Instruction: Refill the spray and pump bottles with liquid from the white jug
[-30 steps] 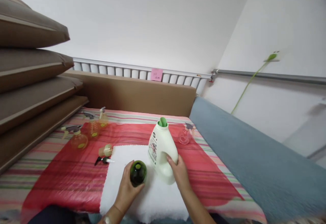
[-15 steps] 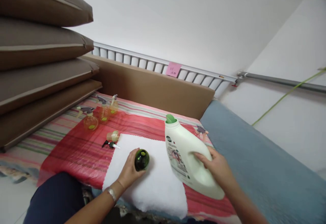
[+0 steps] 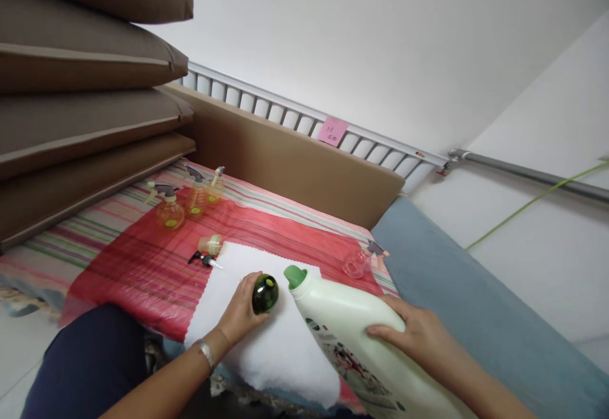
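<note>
My left hand (image 3: 243, 312) is wrapped round a small dark green bottle (image 3: 265, 293), holding it over a white cloth (image 3: 280, 368). In my right hand (image 3: 419, 333) is a large pale green detergent jug (image 3: 345, 317), gripped at its handle and tilted to the left. The jug's green spout (image 3: 295, 275) is just right of the bottle, with a gap between them. No liquid can be seen coming out. Left of the cloth lie a black pump top (image 3: 205, 259) and a small yellowish clear cup (image 3: 210, 244).
Several clear spray bottles (image 3: 170, 214) stand at the back left on a red plastic sheet (image 3: 280, 225). Another pinkish spray bottle (image 3: 356, 263) stands behind the jug. Stacked brown cushions (image 3: 95, 114) rise at the left; a brown board (image 3: 285, 152) borders the back.
The jug has tipped further over, and its spout has come down and left, closer to the green bottle. My left hand still holds the bottle in about the same place.
</note>
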`<state>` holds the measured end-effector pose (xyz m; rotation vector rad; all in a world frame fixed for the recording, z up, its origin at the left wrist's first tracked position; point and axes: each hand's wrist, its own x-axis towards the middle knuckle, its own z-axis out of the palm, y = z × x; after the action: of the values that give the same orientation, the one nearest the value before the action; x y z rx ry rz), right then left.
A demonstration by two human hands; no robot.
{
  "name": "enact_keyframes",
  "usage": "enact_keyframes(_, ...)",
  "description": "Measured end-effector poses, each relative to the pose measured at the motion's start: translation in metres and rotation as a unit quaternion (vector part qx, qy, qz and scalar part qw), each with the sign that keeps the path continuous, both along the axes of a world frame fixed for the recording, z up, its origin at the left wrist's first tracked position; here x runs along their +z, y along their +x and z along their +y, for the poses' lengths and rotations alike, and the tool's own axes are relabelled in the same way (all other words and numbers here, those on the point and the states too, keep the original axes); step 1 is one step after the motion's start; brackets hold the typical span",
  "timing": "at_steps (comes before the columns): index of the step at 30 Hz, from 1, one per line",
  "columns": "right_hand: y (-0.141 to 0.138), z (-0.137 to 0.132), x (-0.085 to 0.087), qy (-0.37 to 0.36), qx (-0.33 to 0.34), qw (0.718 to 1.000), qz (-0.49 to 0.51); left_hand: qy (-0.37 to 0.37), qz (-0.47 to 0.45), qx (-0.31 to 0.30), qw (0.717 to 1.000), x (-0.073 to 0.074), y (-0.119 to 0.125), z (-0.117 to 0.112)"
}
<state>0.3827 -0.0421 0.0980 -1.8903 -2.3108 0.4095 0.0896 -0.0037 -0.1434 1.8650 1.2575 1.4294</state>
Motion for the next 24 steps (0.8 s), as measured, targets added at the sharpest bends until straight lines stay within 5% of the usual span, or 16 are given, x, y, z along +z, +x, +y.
enact_keyframes(24, -0.033, 0.017, 0.008, -0.025, 0.033, 0.982, -0.182, 0.016, 0.031, -0.015, 0.999, 0.010, 0.003, -0.003)
